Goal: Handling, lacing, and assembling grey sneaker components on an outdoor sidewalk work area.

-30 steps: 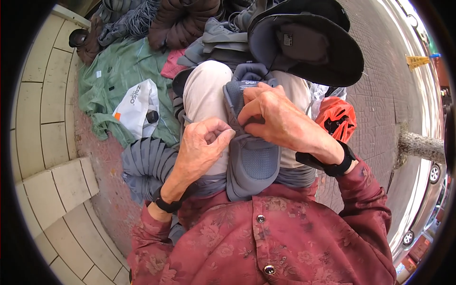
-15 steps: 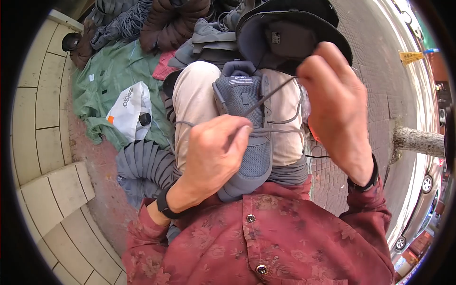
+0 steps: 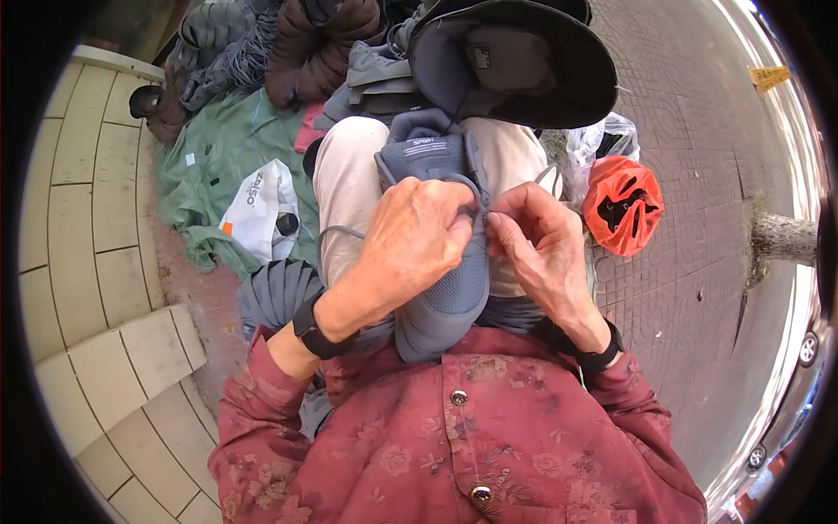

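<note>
A grey mesh sneaker [image 3: 447, 286] lies between my knees, toe pointing toward me and tongue at the far end. My left hand [image 3: 417, 229] is closed over its lacing area, pinching the grey shoelace [image 3: 342, 230], whose tail sticks out to the left. Beside it, at the shoe's right eyelet edge, my right hand [image 3: 543, 249] pinches the lace between thumb and forefinger. The two hands nearly touch. My fingers hide most of the eyelets and exactly where the lace passes through.
Ahead sits a dark cap-like piece [image 3: 515, 65]. Stacked grey shoe parts [image 3: 371, 79] and brown ones [image 3: 319, 52] lie farther left. A green sack [image 3: 209, 157] bears a white bag [image 3: 262, 210]. On the right stand a red plastic bag [image 3: 621, 205] and a tree trunk [image 3: 784, 237].
My right hand has come down and left from above the shoe, where it was drawing the lace out taut, to the eyelets. My left hand has moved slightly up toward the tongue.
</note>
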`<state>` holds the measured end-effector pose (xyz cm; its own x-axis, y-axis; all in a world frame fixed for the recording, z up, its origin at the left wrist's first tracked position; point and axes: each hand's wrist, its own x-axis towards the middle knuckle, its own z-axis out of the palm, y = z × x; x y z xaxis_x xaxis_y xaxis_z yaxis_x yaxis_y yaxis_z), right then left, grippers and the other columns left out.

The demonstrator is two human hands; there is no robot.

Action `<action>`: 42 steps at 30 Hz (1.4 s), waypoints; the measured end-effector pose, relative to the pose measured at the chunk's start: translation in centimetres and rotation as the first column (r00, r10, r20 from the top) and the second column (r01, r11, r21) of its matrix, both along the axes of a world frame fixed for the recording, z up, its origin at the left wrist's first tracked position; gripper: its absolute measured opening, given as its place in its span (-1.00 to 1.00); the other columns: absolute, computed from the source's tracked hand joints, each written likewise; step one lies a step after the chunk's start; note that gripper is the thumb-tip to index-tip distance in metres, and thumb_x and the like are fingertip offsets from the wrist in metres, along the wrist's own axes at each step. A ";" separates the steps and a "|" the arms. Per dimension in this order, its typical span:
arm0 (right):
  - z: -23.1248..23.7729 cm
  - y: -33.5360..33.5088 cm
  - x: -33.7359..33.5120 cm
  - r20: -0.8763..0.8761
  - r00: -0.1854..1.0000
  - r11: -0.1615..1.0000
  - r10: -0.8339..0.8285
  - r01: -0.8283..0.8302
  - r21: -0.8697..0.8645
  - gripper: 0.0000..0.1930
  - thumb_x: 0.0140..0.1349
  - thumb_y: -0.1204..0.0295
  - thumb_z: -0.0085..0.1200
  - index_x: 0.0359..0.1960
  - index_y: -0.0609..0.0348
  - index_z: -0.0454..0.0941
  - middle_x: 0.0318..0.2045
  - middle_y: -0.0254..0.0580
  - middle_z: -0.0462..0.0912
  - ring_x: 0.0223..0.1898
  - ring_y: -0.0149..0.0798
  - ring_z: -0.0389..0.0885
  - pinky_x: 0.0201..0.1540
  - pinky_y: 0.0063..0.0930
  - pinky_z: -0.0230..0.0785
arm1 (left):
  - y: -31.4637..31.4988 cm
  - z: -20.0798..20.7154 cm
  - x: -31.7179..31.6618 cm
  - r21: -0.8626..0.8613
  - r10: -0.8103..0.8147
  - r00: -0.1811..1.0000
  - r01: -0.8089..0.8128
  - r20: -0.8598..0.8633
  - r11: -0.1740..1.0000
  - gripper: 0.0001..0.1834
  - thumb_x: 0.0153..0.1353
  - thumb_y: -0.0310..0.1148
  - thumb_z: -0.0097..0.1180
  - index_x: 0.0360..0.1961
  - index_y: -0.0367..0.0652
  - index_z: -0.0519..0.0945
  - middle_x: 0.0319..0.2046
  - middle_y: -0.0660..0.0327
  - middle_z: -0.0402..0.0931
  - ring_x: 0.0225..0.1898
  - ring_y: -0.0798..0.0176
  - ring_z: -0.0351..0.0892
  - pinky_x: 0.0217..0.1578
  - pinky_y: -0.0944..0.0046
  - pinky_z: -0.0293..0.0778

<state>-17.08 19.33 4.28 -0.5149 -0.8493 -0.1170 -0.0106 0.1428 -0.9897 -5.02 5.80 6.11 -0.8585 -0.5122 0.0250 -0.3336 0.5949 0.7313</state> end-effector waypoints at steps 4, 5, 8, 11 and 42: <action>-0.2 0.4 -0.3 0.041 0.999 0.998 -0.011 0.013 -0.057 -0.97 0.28 0.66 0.12 -0.30 0.31 0.53 -0.53 -0.33 0.56 -0.50 -0.52 0.55 -0.43 -0.60 0.40 | -0.4 -0.3 -0.1 -0.066 -0.097 0.995 0.096 -0.023 0.993 -0.87 0.07 -0.50 0.12 -0.38 -0.34 0.64 -0.72 0.04 0.39 -0.66 0.07 0.47 -0.51 0.10 0.37; -0.3 0.7 -0.6 0.046 0.999 0.998 -0.014 0.017 -0.058 -0.97 0.28 0.66 0.12 -0.30 0.31 0.53 -0.53 -0.33 0.56 -0.50 -0.52 0.55 -0.43 -0.60 0.40 | -0.4 -0.3 -0.2 -0.009 -0.110 0.993 0.110 -0.043 0.994 -0.89 0.07 -0.52 0.12 -0.39 -0.34 0.63 -0.72 0.05 0.39 -0.67 0.07 0.47 -0.53 0.10 0.36; -0.9 1.5 -1.5 -0.139 0.990 0.999 -0.037 0.033 -0.029 -0.95 0.22 0.66 0.15 -0.34 0.29 0.53 -0.52 -0.30 0.55 -0.51 -0.48 0.53 -0.46 -0.52 0.35 | 0.4 0.5 0.4 -0.051 -0.046 0.998 0.044 -0.053 0.998 -0.92 0.06 -0.55 0.15 -0.40 -0.32 0.63 -0.73 0.09 0.40 -0.72 0.10 0.43 -0.58 0.13 0.33; -1.0 0.8 -3.3 -0.513 0.844 0.984 -0.156 0.084 -0.159 -0.91 0.14 0.70 0.16 -0.36 0.29 0.52 -0.52 -0.21 0.55 -0.54 -0.35 0.52 -0.48 -0.47 0.34 | 1.2 1.1 1.5 -0.230 0.040 0.994 -0.063 -0.105 0.971 -0.94 0.05 -0.55 0.19 -0.41 -0.28 0.64 -0.74 0.13 0.41 -0.75 0.17 0.39 -0.63 0.18 0.29; 1.8 -1.4 -3.3 -0.262 0.893 0.930 0.365 -0.364 0.057 -0.84 0.11 0.46 0.35 -0.37 0.20 0.60 -0.30 -0.26 0.59 -0.15 -0.26 0.52 0.01 -0.36 0.31 | -17.4 -5.1 28.7 -0.253 0.776 0.626 -0.765 -0.073 0.593 -0.81 0.19 -0.43 0.22 -0.19 -0.25 0.72 -0.62 0.43 0.45 -0.53 0.57 0.36 -0.49 0.46 0.28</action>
